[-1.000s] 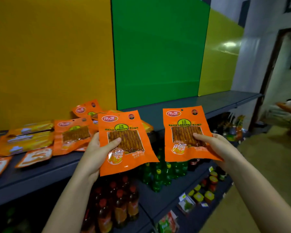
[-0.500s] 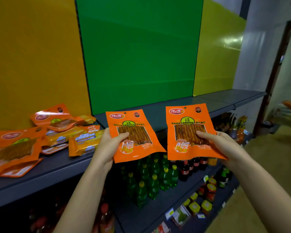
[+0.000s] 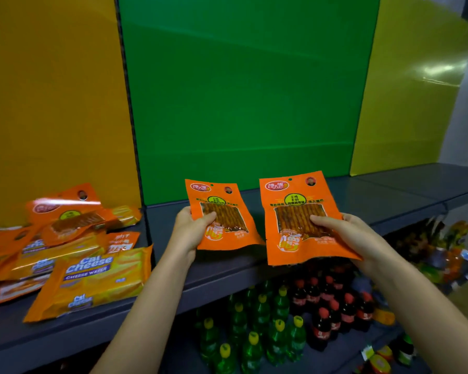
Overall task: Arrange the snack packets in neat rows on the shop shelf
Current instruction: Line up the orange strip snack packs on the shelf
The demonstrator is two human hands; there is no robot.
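Note:
My left hand (image 3: 191, 230) grips an orange snack packet (image 3: 222, 211) by its left edge, held low over the dark grey shelf (image 3: 376, 201) in front of the green back panel. My right hand (image 3: 343, 233) holds a second orange snack packet (image 3: 299, 233) by its right side, just over the shelf's front edge. Both packets face me and tilt back, side by side with a small gap. A loose pile of orange packets (image 3: 65, 220) and yellow Cal Cheese wafer packs (image 3: 92, 279) lies on the shelf at the left.
The shelf runs on to the right under the yellow-green panel (image 3: 411, 103). Below it stand green bottles (image 3: 254, 333) and dark cola bottles (image 3: 333, 306). More goods (image 3: 449, 252) sit at the lower right.
Both hands have carried their packets forward and down toward the shelf under the green panel. The view has shifted right, and the pile now lies further left.

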